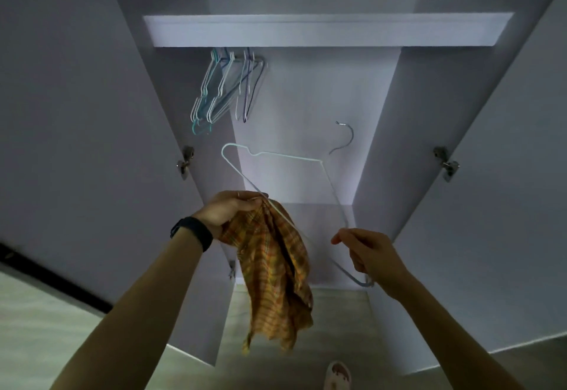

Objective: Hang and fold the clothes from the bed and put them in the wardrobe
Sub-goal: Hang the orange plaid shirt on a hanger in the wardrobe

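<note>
Pale grey wardrobe (pixel 306 33) panels fill the frame, both doors swung wide, with a flat shelf across the upper middle. Under it, at upper left of centre, hangs a bunch of thin white, teal and purple wire hangers (pixel 221 88).

At centre, a pale blue-white wire hanger (pixel 288 157) is held tilted in front of the opening, its hook pointing to the upper right. The left hand (pixel 233 208), a black band on its wrist, has its fingers curled round a bunched edge of an orange and yellow checked cloth garment (pixel 273 267). One arm of the hanger runs across those same fingers. The right hand (pixel 368 254), lower right of centre, pinches the wire near the hanger's far corner between thumb and curled fingers.

The garment dangles from the left fist toward the lower middle, crumpled and off the hanger. It looks light, thin and limp, so it will sag wherever it is unsupported. It is probably best taken by the collar or a shoulder seam, though neither can be picked out in the folds. The hanger seems light and springy, and likely to twist unless it is steadied near the hook or at a corner.

A pale slipper (pixel 337 374) shows at the bottom edge.
</note>
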`<state>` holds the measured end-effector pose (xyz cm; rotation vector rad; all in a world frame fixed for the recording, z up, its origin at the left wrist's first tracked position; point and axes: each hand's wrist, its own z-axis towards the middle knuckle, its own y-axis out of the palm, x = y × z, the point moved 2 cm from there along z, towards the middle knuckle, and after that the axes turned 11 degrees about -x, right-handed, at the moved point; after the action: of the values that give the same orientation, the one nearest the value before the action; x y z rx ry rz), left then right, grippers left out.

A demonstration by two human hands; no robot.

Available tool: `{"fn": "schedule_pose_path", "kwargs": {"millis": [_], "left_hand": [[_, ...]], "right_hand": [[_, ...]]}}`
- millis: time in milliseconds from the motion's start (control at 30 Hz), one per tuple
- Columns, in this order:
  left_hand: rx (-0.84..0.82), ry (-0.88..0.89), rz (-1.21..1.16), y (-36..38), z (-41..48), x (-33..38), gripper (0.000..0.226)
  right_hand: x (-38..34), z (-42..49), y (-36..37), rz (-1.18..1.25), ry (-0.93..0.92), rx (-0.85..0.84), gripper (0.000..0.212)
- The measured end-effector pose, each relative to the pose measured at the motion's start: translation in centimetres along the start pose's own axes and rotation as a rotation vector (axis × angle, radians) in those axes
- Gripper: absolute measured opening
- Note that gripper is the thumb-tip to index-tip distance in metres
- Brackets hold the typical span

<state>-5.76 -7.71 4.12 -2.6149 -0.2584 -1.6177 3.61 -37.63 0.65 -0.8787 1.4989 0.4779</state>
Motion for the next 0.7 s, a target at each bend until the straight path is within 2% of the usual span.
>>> {"fn": "schedule_pose_path", "kwargs": {"millis": [100, 167, 267, 333, 367, 433, 500, 600, 667, 700], "left_hand": [[-0.108, -0.043, -0.034, -0.5, 0.0, -0.6, 0.028], [-0.100, -0.043, -0.045, -0.6, 0.3, -0.8, 0.036], [-0.021, -0.055, 0.014, 0.0, 0.7, -1.2, 0.028], [0.044, -0.051, 0.124, 0.5, 0.9, -1.2, 0.019], [0.070, -0.037, 0.193, 0.6, 1.0, -1.2, 0.015], [0.088, -0.001, 0.334, 1.1, 0.9, -0.9, 0.009], [0.048, -0.004, 0.494, 2.0, 0.8, -0.9, 0.011], [0.027, -0.022, 0.729, 3.9, 0.4, -1.1, 0.024], [0.054, 0.016, 0.715, 4.4, 0.1, -1.2, 0.022], [0.062, 0.033, 0.699, 4.4, -0.1, -1.2, 0.020]], "right_hand": [[1.4, -0.5, -0.8, -0.062, 0.008, 0.034, 0.025], [2.4, -0.6, -1.0, -0.056, 0.009, 0.021, 0.023], [3.8, -0.7, -1.1, -0.111, 0.045, -0.042, 0.020], [4.6, -0.6, -1.1, -0.133, 0.139, -0.173, 0.015], [4.9, -0.5, -1.0, -0.070, 0.204, -0.247, 0.017], [4.9, -0.1, -1.3, 0.200, 0.275, -0.309, 0.036], [3.9, 1.1, -2.3, 0.397, 0.230, -0.233, 0.050], [1.1, 3.4, -3.4, 0.436, 0.159, -0.176, 0.046], [-0.4, 4.7, -3.3, 0.434, 0.156, -0.089, 0.040], [-0.8, 5.2, -3.4, 0.387, 0.135, 0.017, 0.040]]}}
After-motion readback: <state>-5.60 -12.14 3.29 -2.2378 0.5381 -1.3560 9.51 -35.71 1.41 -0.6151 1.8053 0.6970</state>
